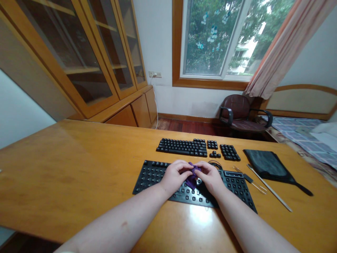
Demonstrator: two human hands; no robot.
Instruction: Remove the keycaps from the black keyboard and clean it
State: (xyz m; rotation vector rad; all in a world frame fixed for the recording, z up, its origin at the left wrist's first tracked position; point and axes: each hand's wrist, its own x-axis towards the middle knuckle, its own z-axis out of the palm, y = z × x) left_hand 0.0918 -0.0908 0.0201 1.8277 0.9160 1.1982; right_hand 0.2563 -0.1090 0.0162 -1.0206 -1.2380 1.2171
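A black keyboard base (154, 175) with its keycaps removed lies on the wooden table (79, 168) in front of me. My left hand (175, 175) and my right hand (210, 175) rest over its middle, both pinching a small purple cloth (192, 177) between them. Beyond the base, the removed black keycaps (184, 147) are laid out in keyboard order, with two smaller groups to their right.
A black pouch (265, 163) lies at the right, with a thin stick (268, 187) and a wire keycap puller (252, 181) beside the base. A coiled black cable (216, 163) lies behind my right hand. A brown armchair (242, 116), cabinets and a bed stand beyond the table.
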